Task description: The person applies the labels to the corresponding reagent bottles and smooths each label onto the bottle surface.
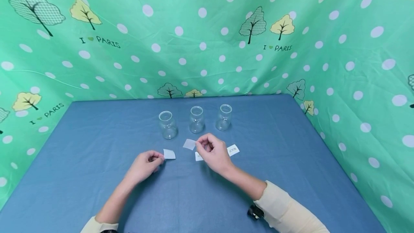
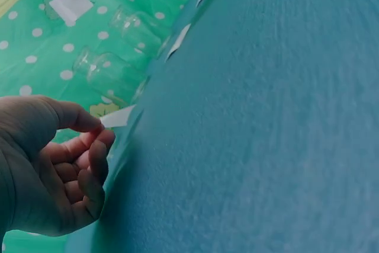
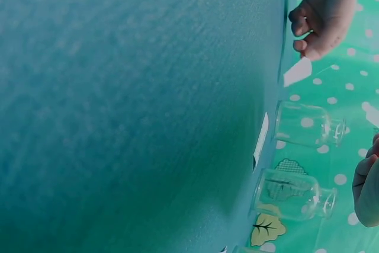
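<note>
L hand (image 1: 143, 166), fingers curled, pinches small white paper slip (image 1: 169, 154) nr leftmost clear glass jar (image 1: 168, 128); R hand (image 1: 214, 154), likewise, pinches 2nd white paper slip (image 1: 189, 144) above blue cloth-covered tbl (image 1: 181, 199), w/ white lettered paper card (image 1: 233, 150) nr.

Gaps between jars (image 1: 197, 120) beyond hands (image 1: 145, 164) (image 1: 214, 153)

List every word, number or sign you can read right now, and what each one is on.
"I [heart] PARIS": printed three times on the green curtain.
Rightmost white card on the blue table: small writing, unreadable.
White card partly behind the right hand: a partial mark, unreadable.
Slips pinched by the right hand and left hand: no writing visible.
</note>
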Action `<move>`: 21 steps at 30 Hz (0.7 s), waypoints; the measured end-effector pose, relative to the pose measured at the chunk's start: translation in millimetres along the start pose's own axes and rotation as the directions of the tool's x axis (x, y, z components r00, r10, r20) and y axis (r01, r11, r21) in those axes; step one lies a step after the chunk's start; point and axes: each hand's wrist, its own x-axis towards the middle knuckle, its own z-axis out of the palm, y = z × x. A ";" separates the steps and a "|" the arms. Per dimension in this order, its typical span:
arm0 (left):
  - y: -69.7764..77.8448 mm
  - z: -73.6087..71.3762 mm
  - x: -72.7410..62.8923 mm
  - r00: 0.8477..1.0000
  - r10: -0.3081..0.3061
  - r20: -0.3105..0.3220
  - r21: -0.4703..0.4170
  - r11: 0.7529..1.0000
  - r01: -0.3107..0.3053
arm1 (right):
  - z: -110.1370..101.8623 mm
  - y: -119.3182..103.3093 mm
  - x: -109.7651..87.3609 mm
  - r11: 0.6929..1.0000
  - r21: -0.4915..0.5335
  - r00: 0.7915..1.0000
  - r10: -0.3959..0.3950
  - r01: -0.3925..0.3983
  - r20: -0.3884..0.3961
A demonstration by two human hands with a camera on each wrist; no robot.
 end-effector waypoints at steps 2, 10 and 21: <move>-2.2 -0.1 0.1 1.000 -0.007 -0.008 0.034 0.999 0.007 | -0.2 -0.2 -0.1 1.000 0.003 1.000 -0.004 0.004 0.000; -6.4 1.8 1.4 0.998 0.012 -0.069 0.198 0.980 0.002 | -1.4 -5.7 -0.2 1.000 0.007 1.000 0.007 -0.007 0.000; -6.9 2.0 0.7 0.995 0.024 -0.094 0.257 0.966 0.002 | -1.6 -4.2 -0.4 1.000 -0.006 1.000 -0.004 0.004 -0.004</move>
